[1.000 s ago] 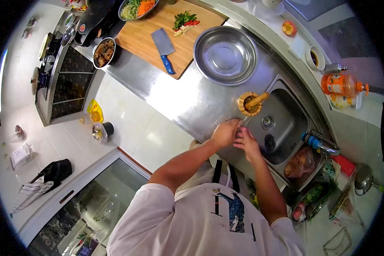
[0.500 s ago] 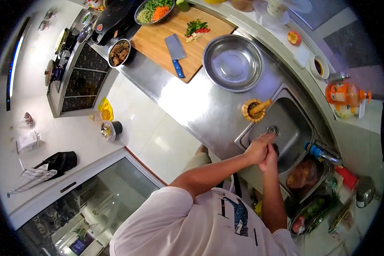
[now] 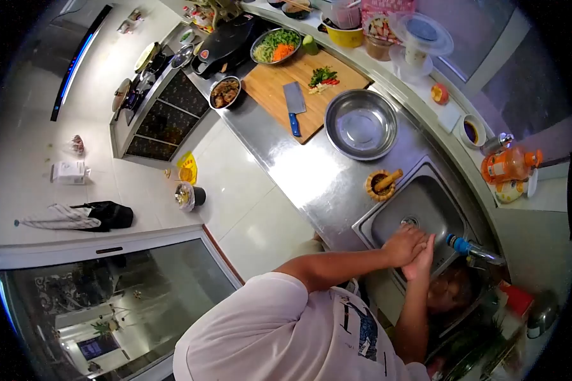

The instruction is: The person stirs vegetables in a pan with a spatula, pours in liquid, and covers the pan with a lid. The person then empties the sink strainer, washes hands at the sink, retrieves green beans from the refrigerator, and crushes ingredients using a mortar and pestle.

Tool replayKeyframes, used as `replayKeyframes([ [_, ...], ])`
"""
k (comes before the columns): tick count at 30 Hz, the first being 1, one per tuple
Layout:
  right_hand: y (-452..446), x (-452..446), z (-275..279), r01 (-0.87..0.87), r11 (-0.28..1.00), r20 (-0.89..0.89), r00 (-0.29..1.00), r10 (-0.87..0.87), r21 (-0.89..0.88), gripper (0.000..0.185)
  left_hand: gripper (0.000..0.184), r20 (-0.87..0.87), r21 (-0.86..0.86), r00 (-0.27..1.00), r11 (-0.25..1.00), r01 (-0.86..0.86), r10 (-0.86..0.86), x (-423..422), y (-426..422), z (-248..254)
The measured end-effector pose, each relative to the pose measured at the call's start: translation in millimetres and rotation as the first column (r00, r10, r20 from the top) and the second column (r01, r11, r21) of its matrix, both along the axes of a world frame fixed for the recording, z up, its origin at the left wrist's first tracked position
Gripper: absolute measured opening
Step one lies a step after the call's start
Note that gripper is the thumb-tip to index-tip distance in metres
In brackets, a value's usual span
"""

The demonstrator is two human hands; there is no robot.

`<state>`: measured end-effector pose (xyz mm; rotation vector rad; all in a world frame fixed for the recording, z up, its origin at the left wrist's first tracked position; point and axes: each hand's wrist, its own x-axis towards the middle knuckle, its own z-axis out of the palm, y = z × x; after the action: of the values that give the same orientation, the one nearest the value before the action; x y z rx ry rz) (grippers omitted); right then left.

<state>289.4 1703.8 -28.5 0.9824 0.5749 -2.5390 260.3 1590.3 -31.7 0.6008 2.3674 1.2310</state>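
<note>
My left hand (image 3: 403, 245) lies across my right hand (image 3: 419, 265), and the two are clasped palm to palm over the near edge of the steel sink (image 3: 388, 209). Their fingers partly cover each other, and I see no object between them. A blue-tipped faucet (image 3: 469, 246) reaches over the basin just right of the hands. On the counter by the sink's far corner stands a small wooden mortar (image 3: 376, 192) with its pestle (image 3: 389, 180) leaning in it. A wide steel basin (image 3: 361, 124) sits beyond that.
Farther along the counter, a cleaver (image 3: 294, 98) and chopped vegetables (image 3: 323, 77) lie on a cutting board (image 3: 268, 81). A bowl of cut vegetables (image 3: 276, 46) and a bowl of browned food (image 3: 225, 93) stand near it. An orange-capped bottle (image 3: 510, 164) is on the ledge.
My view has shifted, so the counter appears farther right. My hands have moved nearer the faucet, and the left now lies more over the right.
</note>
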Motion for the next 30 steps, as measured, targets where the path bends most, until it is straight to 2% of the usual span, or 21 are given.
replayKeyframes([
  [2, -2, 1, 20, -0.021, 0.999, 0.061, 0.998, 0.023, -0.032, 0.068, 0.032, -0.053, 0.1, 0.997, 0.993, -0.058, 0.064, -2, 7, -12],
  [4, -3, 9, 28, -0.094, 0.995, -0.109, 0.99, 0.091, -0.022, 0.075, 0.026, -0.096, 0.194, 0.987, 0.975, -0.111, 0.132, -6, 10, -14],
  [5, -2, 10, 28, -0.098, 0.995, -0.111, 0.989, 0.094, -0.025, 0.075, 0.027, -0.002, 0.166, 0.984, 0.971, -0.174, 0.177, -12, 11, -10],
  [6, 2, 10, 28, -0.184, 0.954, -0.129, 0.967, 0.219, 0.239, 0.068, 0.029, 0.094, 0.134, 0.971, 0.964, -0.231, 0.22, -18, 13, -7],
  [8, 15, 21, 29, -0.285, 0.655, -0.042, 0.899, 0.436, 0.7, 0.054, 0.031, 0.581, 0.261, 0.764, 0.825, -0.501, 0.28, -30, 7, 3],
  [9, 21, 21, 33, -0.288, 0.643, -0.053, 0.888, 0.456, 0.71, 0.057, 0.033, 0.419, 0.31, 0.858, 0.841, -0.443, 0.297, -33, 14, -54],
  [10, 25, 15, 38, -0.293, 0.628, -0.056, 0.879, 0.474, 0.721, 0.059, 0.034, 0.808, 0.319, 0.572, 0.708, -0.629, 0.144, -32, 9, -11],
  [11, 24, 9, 49, -0.278, 0.855, -0.145, 0.917, 0.372, 0.438, 0.051, 0.038, 0.98, 0.2, 0.165, 0.589, -0.783, -0.112, -29, 0, 39],
  [13, 16, 2, 41, -0.24, 0.965, -0.067, 0.966, 0.248, 0.111, 0.049, 0.032, 0.937, 0.304, 0.111, 0.618, -0.725, -0.33, -8, 9, 8],
  [14, 21, 2, 24, -0.255, 0.934, -0.031, 0.962, 0.271, 0.252, 0.047, 0.032, 0.934, 0.3, 0.089, 0.626, -0.72, -0.345, -2, 10, 14],
  [15, 18, 2, 18, -0.248, 0.934, -0.014, 0.966, 0.26, 0.257, 0.047, 0.033, 0.974, 0.218, 0.121, 0.649, -0.729, -0.192, 1, 7, 23],
  [16, 6, 2, 15, -0.224, 0.89, 0.009, 0.971, 0.241, 0.396, 0.044, 0.033, 0.988, 0.136, 0.154, 0.658, -0.741, -0.031, 2, 7, 28],
  [17, -5, 1, 9, -0.202, 0.826, 0.027, 0.975, 0.221, 0.526, 0.04, 0.033, 0.989, 0.132, 0.144, 0.663, -0.737, -0.037, 5, 7, 17],
  [18, -13, -1, -2, -0.2, 0.825, 0.034, 0.976, 0.214, 0.528, 0.04, 0.034, 0.978, 0.141, 0.206, 0.635, -0.76, 0.029, 5, 5, 3],
  [20, -30, 0, -25, 0.003, 0.648, -0.078, 0.993, 0.088, 0.762, 0.036, 0.035, 0.894, 0.145, 0.374, 0.631, -0.762, 0.246, 8, -1, 4],
  [21, -37, 1, -33, 0.002, 0.646, -0.075, 0.993, 0.087, 0.763, 0.036, 0.035, 0.896, 0.145, 0.372, 0.632, -0.761, 0.242, 8, -6, 6],
  [23, -49, 3, -48, -0.009, 0.441, -0.087, 0.977, 0.197, 0.897, 0.033, 0.033, 0.772, 0.238, 0.554, 0.667, -0.706, 0.312, 11, -17, 0],
  [25, -53, 7, -54, -0.136, 0.42, 0.005, 0.955, 0.297, 0.897, 0.04, 0.034, 0.838, 0.342, 0.537, 0.671, -0.657, 0.098, 9, -45, -18],
  [27, -69, 2, -19, -0.403, 0.398, 0.182, 0.854, 0.487, 0.824, 0.053, 0.035, 0.863, 0.048, 0.389, 0.714, -0.699, 0.322, 9, -72, -15],
  [29, -81, -1, -20, -0.481, 0.406, 0.235, 0.82, 0.522, 0.777, 0.064, 0.037, 0.81, 0.036, 0.476, 0.781, -0.624, 0.343, 2, -110, -10],
  [30, -88, -5, -19, -0.52, 0.511, 0.23, 0.819, 0.526, 0.684, 0.062, 0.036, 0.819, 0.06, 0.458, 0.742, -0.668, 0.345, -1, -128, -12],
])
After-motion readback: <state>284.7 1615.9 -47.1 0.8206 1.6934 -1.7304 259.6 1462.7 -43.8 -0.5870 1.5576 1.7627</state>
